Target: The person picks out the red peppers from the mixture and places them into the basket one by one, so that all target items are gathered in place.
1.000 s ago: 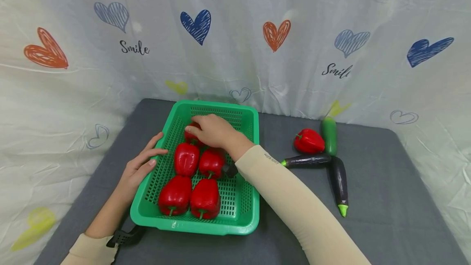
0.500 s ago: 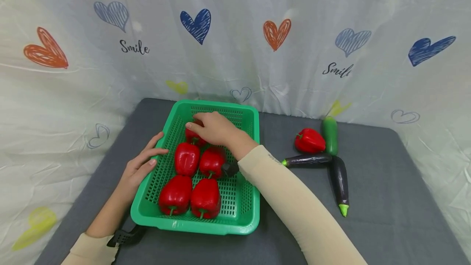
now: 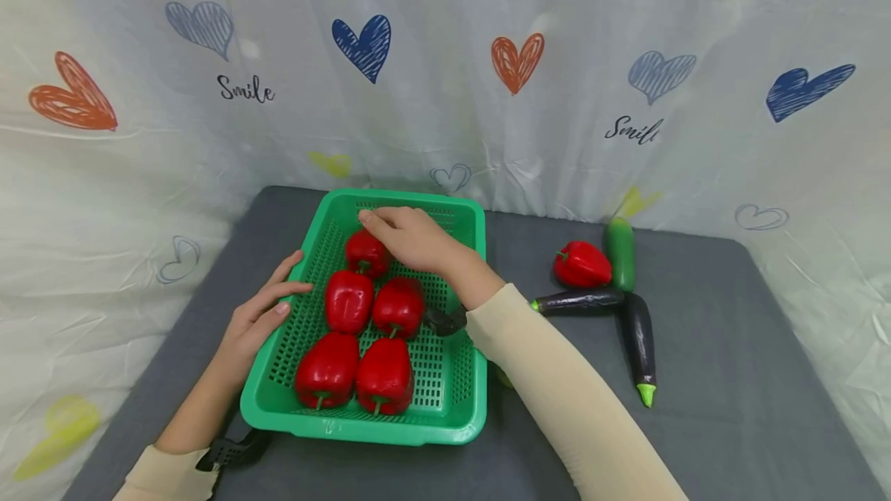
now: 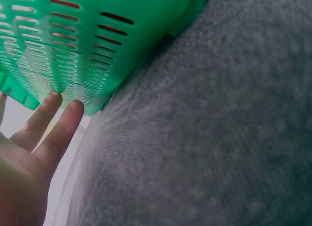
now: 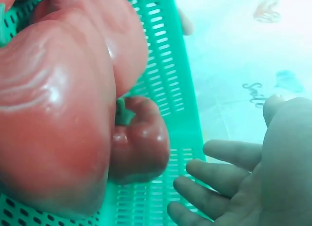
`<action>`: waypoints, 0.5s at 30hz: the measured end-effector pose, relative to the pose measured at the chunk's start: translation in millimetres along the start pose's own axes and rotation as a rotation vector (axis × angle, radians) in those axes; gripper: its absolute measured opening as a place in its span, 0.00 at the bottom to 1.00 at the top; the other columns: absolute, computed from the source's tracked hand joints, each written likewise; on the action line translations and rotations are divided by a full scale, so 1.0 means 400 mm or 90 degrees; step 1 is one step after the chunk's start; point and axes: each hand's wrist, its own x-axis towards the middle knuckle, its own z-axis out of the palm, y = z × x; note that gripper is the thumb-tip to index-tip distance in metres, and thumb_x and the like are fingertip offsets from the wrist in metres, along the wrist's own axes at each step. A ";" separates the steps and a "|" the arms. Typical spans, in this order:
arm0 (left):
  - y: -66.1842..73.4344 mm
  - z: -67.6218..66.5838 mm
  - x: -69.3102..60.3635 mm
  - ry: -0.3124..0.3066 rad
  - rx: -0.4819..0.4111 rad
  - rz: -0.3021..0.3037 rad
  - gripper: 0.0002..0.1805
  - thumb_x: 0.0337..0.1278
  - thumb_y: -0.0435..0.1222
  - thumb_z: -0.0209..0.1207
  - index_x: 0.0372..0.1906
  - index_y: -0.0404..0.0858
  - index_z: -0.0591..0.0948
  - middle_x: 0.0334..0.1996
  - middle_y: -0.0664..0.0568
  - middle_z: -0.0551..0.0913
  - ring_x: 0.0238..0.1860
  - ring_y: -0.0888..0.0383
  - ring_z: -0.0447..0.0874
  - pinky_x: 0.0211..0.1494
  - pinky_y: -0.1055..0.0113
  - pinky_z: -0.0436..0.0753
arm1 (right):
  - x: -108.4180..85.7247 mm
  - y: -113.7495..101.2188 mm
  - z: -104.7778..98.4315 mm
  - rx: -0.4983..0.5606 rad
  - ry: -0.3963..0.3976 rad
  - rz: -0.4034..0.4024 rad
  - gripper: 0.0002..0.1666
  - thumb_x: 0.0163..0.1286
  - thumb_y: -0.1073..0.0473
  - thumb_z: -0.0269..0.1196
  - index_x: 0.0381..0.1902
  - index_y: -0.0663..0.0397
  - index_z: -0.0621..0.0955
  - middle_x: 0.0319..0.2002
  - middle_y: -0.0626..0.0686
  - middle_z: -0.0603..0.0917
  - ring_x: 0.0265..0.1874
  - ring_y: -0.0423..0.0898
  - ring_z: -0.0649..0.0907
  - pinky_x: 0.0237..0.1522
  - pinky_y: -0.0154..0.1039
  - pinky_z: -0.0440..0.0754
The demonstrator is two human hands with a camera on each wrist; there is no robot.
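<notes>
A green perforated basket holds several red bell peppers, among them a front-left one. My left hand rests at the basket's left rim with its fingers extended; in the left wrist view, fingers lie near the slotted wall. Inside the far part of the basket, my right hand hovers just beside the rearmost bell pepper. From the right wrist, that hand appears with spread fingers and nothing in its grasp, apart from the small-looking pepper.
To the basket's right lie another red bell pepper, a green cucumber and two eggplants, one crosswise and one lengthwise. A greenish thing shows partly beneath the right sleeve. A printed curtain hangs behind the table.
My right hand has let go of the rearmost bell pepper and lifted slightly up and to the right. The left hand keeps its place at the rim. The whole head view has shifted a little.
</notes>
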 end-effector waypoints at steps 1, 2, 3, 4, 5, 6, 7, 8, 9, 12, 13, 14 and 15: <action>-0.002 -0.001 -0.001 0.001 0.001 0.001 0.19 0.79 0.20 0.44 0.64 0.20 0.79 0.87 0.40 0.56 0.88 0.51 0.49 0.77 0.69 0.61 | -0.004 0.002 -0.002 0.005 0.000 -0.001 0.43 0.87 0.27 0.42 0.82 0.48 0.73 0.78 0.47 0.76 0.78 0.47 0.73 0.75 0.46 0.72; -0.002 -0.002 -0.002 0.002 0.003 -0.002 0.19 0.79 0.20 0.44 0.64 0.20 0.79 0.87 0.40 0.56 0.88 0.51 0.49 0.77 0.69 0.61 | -0.008 0.004 -0.003 0.013 0.000 -0.001 0.44 0.87 0.27 0.41 0.83 0.48 0.73 0.78 0.47 0.75 0.79 0.47 0.72 0.76 0.46 0.71; -0.003 -0.003 -0.003 0.005 0.002 -0.005 0.19 0.80 0.21 0.44 0.64 0.20 0.79 0.87 0.40 0.56 0.88 0.51 0.49 0.78 0.69 0.61 | -0.013 0.007 -0.004 0.021 0.001 0.000 0.44 0.87 0.27 0.41 0.83 0.48 0.73 0.79 0.47 0.75 0.79 0.47 0.72 0.76 0.46 0.71; -0.005 -0.004 -0.004 0.006 0.002 -0.003 0.19 0.80 0.21 0.44 0.64 0.19 0.79 0.87 0.39 0.56 0.88 0.51 0.49 0.77 0.69 0.61 | -0.017 0.010 -0.005 0.031 0.004 0.001 0.44 0.87 0.27 0.40 0.83 0.48 0.72 0.79 0.46 0.74 0.79 0.47 0.71 0.76 0.46 0.71; -0.004 -0.005 -0.005 0.006 0.001 -0.006 0.19 0.80 0.21 0.44 0.64 0.19 0.79 0.87 0.39 0.56 0.88 0.51 0.49 0.78 0.69 0.61 | -0.022 0.014 -0.006 0.042 0.008 0.003 0.44 0.87 0.27 0.40 0.83 0.48 0.72 0.80 0.46 0.74 0.79 0.47 0.71 0.76 0.47 0.71; -0.004 -0.005 -0.005 0.006 0.000 -0.004 0.19 0.79 0.21 0.44 0.64 0.19 0.78 0.87 0.38 0.56 0.88 0.51 0.49 0.78 0.69 0.61 | -0.027 0.018 -0.007 0.053 0.011 0.004 0.45 0.87 0.26 0.40 0.83 0.48 0.72 0.80 0.46 0.73 0.79 0.47 0.71 0.76 0.47 0.71; -0.004 -0.005 -0.006 0.007 -0.002 -0.005 0.19 0.80 0.21 0.44 0.64 0.19 0.78 0.87 0.38 0.56 0.88 0.51 0.49 0.78 0.69 0.60 | -0.032 0.020 -0.008 0.061 0.016 0.004 0.45 0.87 0.26 0.39 0.83 0.48 0.72 0.80 0.47 0.73 0.79 0.47 0.71 0.76 0.47 0.71; -0.003 -0.005 -0.006 0.007 -0.002 -0.004 0.19 0.80 0.21 0.44 0.64 0.19 0.78 0.87 0.38 0.56 0.88 0.51 0.49 0.78 0.69 0.60 | -0.036 0.022 -0.010 0.072 0.022 0.004 0.45 0.87 0.26 0.39 0.83 0.48 0.72 0.80 0.47 0.73 0.79 0.46 0.71 0.76 0.47 0.70; -0.003 -0.004 -0.005 0.007 -0.003 0.001 0.19 0.79 0.21 0.44 0.64 0.18 0.78 0.87 0.38 0.56 0.88 0.51 0.49 0.78 0.69 0.61 | -0.039 0.026 -0.011 0.082 0.027 0.003 0.46 0.87 0.26 0.39 0.83 0.49 0.73 0.79 0.47 0.74 0.79 0.46 0.72 0.76 0.47 0.71; 0.000 -0.001 -0.003 0.009 -0.005 0.009 0.19 0.79 0.20 0.43 0.64 0.19 0.79 0.87 0.39 0.57 0.88 0.51 0.50 0.78 0.69 0.61 | -0.046 0.033 -0.013 0.134 0.028 -0.005 0.46 0.88 0.28 0.39 0.82 0.55 0.72 0.79 0.52 0.75 0.78 0.49 0.74 0.76 0.48 0.72; 0.001 0.000 -0.002 0.008 -0.007 0.009 0.19 0.79 0.20 0.43 0.64 0.19 0.78 0.87 0.39 0.57 0.88 0.51 0.50 0.78 0.69 0.61 | -0.047 0.036 -0.014 0.157 0.026 -0.008 0.45 0.89 0.30 0.39 0.82 0.57 0.72 0.78 0.53 0.76 0.77 0.50 0.75 0.75 0.49 0.73; 0.002 0.002 -0.001 0.008 -0.008 0.009 0.19 0.79 0.20 0.43 0.64 0.19 0.79 0.87 0.40 0.57 0.88 0.52 0.50 0.78 0.69 0.61 | -0.049 0.037 -0.014 0.181 0.024 -0.012 0.45 0.90 0.31 0.39 0.82 0.59 0.72 0.78 0.56 0.76 0.77 0.52 0.75 0.74 0.51 0.74; 0.004 0.003 0.000 0.005 -0.009 0.009 0.20 0.79 0.20 0.43 0.64 0.19 0.78 0.87 0.40 0.57 0.88 0.52 0.50 0.78 0.69 0.61 | -0.051 0.039 -0.015 0.203 0.021 -0.018 0.45 0.90 0.32 0.39 0.82 0.61 0.71 0.78 0.58 0.76 0.76 0.54 0.76 0.74 0.53 0.75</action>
